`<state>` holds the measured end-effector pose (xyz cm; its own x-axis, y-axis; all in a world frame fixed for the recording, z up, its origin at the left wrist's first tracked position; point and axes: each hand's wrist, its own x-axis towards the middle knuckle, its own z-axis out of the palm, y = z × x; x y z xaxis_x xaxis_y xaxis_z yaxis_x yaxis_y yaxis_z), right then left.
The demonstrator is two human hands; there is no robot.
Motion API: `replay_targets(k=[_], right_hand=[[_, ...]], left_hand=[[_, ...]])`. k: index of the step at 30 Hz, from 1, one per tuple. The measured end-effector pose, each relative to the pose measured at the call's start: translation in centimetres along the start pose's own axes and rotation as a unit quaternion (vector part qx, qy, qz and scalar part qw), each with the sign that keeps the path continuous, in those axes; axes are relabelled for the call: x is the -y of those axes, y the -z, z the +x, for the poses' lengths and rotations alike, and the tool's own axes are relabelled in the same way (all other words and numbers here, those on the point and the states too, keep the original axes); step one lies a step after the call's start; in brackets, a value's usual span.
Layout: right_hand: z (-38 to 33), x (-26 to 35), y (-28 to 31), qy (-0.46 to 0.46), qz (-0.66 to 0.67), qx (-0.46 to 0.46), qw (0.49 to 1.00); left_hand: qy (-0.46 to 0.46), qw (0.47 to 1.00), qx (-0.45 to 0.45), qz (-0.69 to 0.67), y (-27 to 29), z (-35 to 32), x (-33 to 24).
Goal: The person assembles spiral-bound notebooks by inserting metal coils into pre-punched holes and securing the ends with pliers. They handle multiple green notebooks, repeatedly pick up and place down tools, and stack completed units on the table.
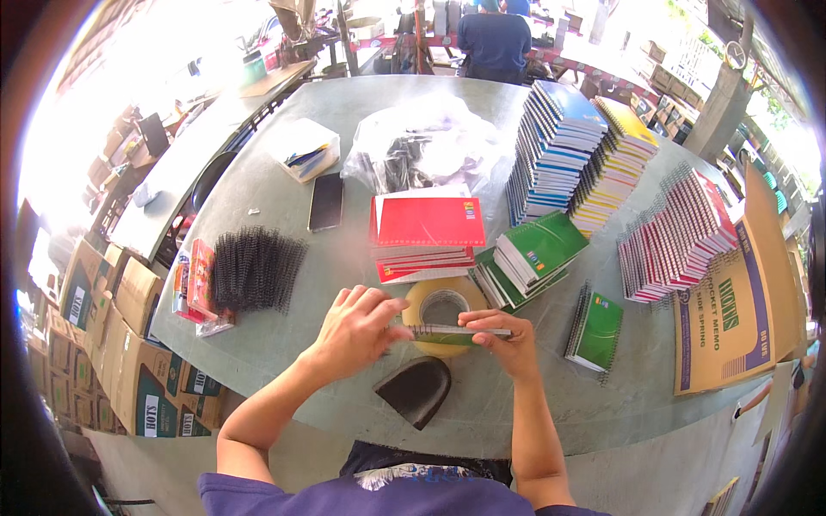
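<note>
A small green-covered spiral notebook (456, 335) is held nearly edge-on above the table in front of me. My right hand (506, 338) pinches its right end between thumb and fingers. At the other end my left hand (361, 325) has its fingers bent, thumb and fingertips closed around the notebook's left end; the exact grip is partly hidden. Behind the notebook lies a wide roll of yellowish tape (417, 303). Nearer to me rests a dark, rounded wedge-shaped block (415, 390). Another green spiral notebook (596, 329) lies by itself to the right of my right hand.
Red notebooks (430, 222) and green notebooks (540, 245) are stacked ahead. Tall blue (559, 142) and yellow stacks (621, 150), red spiral-bound notebooks (675, 236) and a carton (731, 318) occupy the right. Leftward are black spiral coils (256, 267) and a phone (326, 202). A plastic bag (465, 138) lies farther back.
</note>
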<state>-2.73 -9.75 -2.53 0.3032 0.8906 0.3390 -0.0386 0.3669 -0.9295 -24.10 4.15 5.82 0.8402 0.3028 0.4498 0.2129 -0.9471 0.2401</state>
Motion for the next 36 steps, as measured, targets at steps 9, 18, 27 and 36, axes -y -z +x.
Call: replay_targets(k=[9, 18, 27, 36], right_hand=[[-0.1, -0.1, -0.9, -0.042, 0.001, -0.016, 0.999], [0.0, -0.1, -1.7, -0.029, -0.013, -0.039, 0.999], [0.0, -0.4, -1.6, 0.003, -0.019, -0.024, 1.000], [0.0, -0.2, -2.1, 0.004, -0.019, -0.053, 0.998]], left_hand=[[-0.019, 1.000, -0.017, -0.013, -1.6, 0.5, -0.4], [-0.040, 0.998, -0.036, -0.010, -2.3, 0.2, 0.1], [0.002, 0.999, 0.046, 0.001, -2.1, -0.1, 0.6], [-0.039, 0.997, -0.024, 0.059, -1.8, 0.4, -0.2]])
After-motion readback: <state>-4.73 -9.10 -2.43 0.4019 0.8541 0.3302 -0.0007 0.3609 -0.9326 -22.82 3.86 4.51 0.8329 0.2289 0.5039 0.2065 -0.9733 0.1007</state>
